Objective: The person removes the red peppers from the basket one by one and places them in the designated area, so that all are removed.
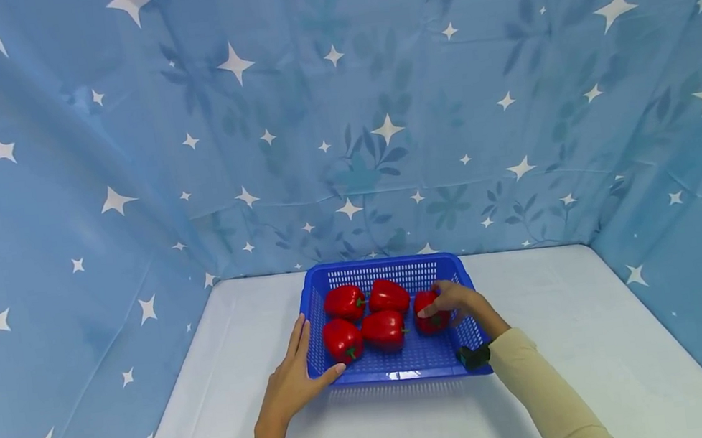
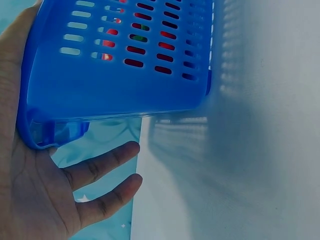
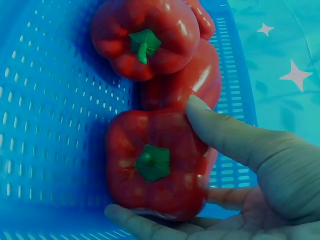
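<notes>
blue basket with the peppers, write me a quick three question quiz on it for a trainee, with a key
1. How many red peppers show in the head view?
2. What does the right hand grip?
A) the rim of the blue basket
B) one red pepper
C) nothing
3. True or false: the left hand touches the blue basket.

Key:
1. Five.
2. B.
3. True; it is at the basket's left side.

Glossy, smooth peppers [image 1: 384, 331], shiny plastic basket [image 1: 430, 370], cloth curtain [image 1: 338, 105].
</notes>
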Demonstrator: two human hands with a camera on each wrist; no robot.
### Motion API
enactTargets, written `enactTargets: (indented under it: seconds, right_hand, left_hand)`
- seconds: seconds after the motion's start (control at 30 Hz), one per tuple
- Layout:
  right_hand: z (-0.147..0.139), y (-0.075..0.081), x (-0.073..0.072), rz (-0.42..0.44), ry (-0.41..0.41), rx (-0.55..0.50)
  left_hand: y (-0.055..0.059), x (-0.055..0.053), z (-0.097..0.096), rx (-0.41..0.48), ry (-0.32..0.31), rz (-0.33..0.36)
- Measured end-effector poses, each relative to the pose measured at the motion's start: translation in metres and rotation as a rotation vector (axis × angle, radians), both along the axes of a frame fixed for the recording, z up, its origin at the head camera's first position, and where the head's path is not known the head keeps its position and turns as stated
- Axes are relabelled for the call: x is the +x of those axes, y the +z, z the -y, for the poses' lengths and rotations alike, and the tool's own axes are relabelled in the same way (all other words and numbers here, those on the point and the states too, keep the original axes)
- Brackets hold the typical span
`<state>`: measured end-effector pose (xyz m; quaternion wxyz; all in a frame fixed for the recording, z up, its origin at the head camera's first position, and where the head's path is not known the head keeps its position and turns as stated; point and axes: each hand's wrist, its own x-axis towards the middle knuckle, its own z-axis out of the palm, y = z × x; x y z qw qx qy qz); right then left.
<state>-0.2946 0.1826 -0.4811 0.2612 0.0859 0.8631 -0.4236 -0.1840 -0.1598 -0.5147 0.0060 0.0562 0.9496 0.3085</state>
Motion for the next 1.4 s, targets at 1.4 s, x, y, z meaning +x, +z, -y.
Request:
enactTargets:
  seconds: [1.4]
  right_hand:
    - [-0.038, 0.061, 0.022, -0.291, -0.114, -0.511]
  left_hand:
    - [-0.001, 0.0, 0.0, 0.031, 0.011, 0.013]
